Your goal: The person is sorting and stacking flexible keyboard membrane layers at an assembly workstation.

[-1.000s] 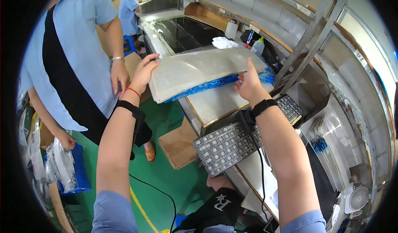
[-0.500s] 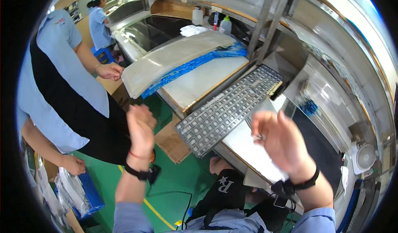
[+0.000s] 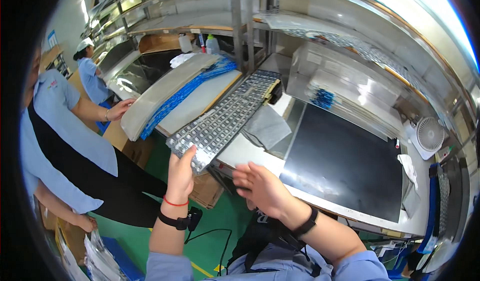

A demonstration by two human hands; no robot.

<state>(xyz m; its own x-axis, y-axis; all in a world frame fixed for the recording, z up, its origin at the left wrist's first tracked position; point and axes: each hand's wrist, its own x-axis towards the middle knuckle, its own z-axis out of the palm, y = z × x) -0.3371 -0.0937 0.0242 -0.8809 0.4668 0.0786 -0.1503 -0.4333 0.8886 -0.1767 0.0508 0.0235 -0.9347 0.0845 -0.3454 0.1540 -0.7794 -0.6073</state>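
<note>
A long panel [image 3: 225,111] with rows of square keyboard-like cells lies slanting across the table's left part, its near end jutting past the edge. My left hand [image 3: 181,173] grips that near end, thumb on top; the fingers beneath are mostly hidden. To the right of this corner my right hand [image 3: 262,188] hangs in the air in front of the table, holding nothing, its fingers somewhat apart. Beside the panel's right side lies a grey cloth [image 3: 270,126]. A small black and yellow piece [image 3: 273,92] shows at the panel's far end.
A black mat [image 3: 345,163] covers much of the table on the right. Behind it stand stacked clear sheets [image 3: 360,111] and a white fan [image 3: 429,136]. At left, a co-worker's hand [image 3: 120,109] touches a stack of pale, blue-edged sheets [image 3: 170,88]. Metal shelving [image 3: 242,26] rises behind.
The view has swung to the right, bringing the black mat fully in. My left hand has gone from empty air to the panel's near end. My right hand has lowered toward the table's front.
</note>
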